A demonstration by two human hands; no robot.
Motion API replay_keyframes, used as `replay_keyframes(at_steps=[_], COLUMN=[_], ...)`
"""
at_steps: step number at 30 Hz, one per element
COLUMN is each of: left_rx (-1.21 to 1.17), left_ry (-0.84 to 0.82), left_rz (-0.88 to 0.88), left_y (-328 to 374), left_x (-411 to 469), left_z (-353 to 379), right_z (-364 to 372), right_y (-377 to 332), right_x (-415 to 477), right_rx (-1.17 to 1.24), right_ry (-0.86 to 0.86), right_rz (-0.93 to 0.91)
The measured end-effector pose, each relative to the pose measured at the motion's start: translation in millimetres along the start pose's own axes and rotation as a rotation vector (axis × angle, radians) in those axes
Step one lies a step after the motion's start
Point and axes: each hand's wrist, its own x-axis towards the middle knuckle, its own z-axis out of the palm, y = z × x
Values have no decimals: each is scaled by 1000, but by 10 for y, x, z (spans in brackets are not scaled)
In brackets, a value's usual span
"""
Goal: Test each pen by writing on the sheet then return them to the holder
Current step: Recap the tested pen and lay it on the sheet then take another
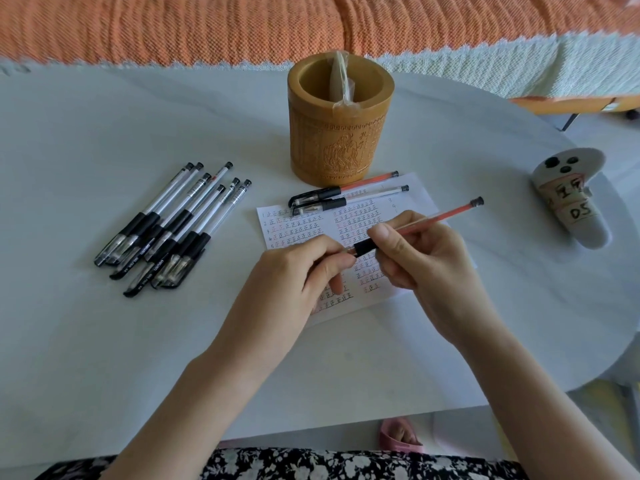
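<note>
The red gel pen (433, 218) hung just above the written sheet (414, 197), in front of the carved bamboo holder (337, 133) — right hand (426, 261) curled round its barrel behind the black rubber grip (363, 247), left hand (298, 271) pinching the tip end, perhaps over a cap, though I couldn't tell. It looked a light, stiff, slick plastic thing, I'd judge — best held by that grip.

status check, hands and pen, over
Left hand pinches tip end of red pen, right hand grips its barrel. Pen held over sheet, not writing. Two pens lie across sheet's far edge, by holder.
</note>
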Motion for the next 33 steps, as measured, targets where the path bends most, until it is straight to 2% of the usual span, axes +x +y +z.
replay_keyframes(at_steps=[4, 13, 16, 19, 23, 27, 33], left_rx=[27, 115, 217, 392, 539, 619, 627], left_ry=[55, 103, 135, 240, 368, 367, 376], left_rz=[23, 34, 23, 5, 31, 34, -51], left_y=[-51, -61, -36, -77, -179, -227, -250], left_x=[2, -15, 28, 83, 176, 231, 246], left_z=[23, 73, 44, -3, -14, 42, -72], right_z=[20, 45, 101, 125, 78, 75, 78], right_y=[-25, -28, -12, -18, -23, 2, 28], right_x=[-7, 18, 23, 25, 38, 32, 13], right_rx=[-6, -4, -81, -185, -314, -352, -434], right_ry=[39, -16, 10, 72, 155, 152, 122], right_rz=[-5, 22, 73, 144, 92, 61, 36])
